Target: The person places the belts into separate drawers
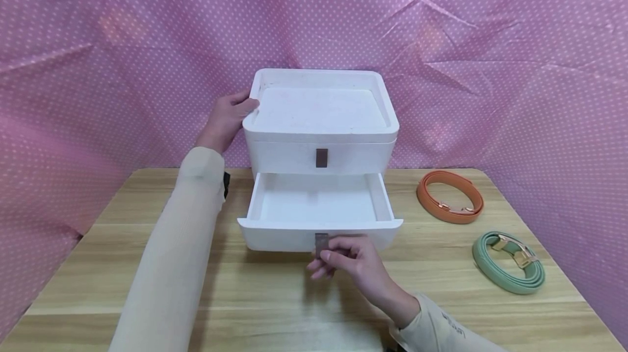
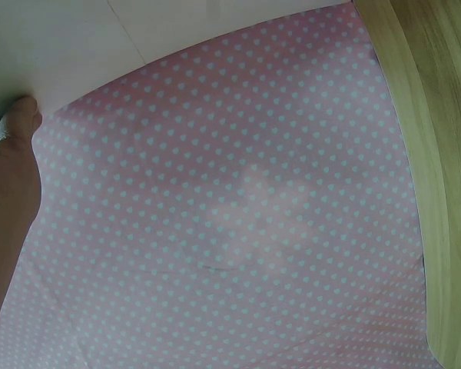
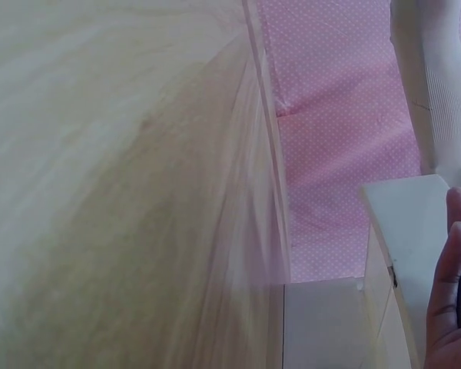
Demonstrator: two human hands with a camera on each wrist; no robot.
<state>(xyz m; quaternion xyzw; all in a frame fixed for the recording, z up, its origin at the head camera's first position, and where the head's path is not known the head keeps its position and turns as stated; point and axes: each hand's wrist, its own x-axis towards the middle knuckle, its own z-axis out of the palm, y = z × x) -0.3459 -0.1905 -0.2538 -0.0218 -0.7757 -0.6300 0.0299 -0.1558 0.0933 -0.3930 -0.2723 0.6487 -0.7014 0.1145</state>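
Observation:
A white two-drawer storage box (image 1: 321,134) stands toward the back of the wooden table. Its lower drawer (image 1: 279,238) is pulled out and nothing lies inside; the upper drawer (image 1: 284,156) is closed. At the box's left side my left hand (image 1: 228,117) grips the top edge, thumb over the rim and the other fingers mostly hidden behind it. My right hand (image 1: 355,265) pinches the brown pull tab (image 1: 321,243) on the lower drawer's front. In the right wrist view, fingers (image 3: 448,288) of that hand show beside the drawer front.
To the right of the box lies a coiled orange belt (image 1: 450,213) with gold-coloured fittings. Nearer the front right is a coiled green belt (image 1: 510,281) with a gold-coloured buckle. Pink dotted cloth (image 1: 314,14) hangs behind and along both sides of the table (image 1: 265,314).

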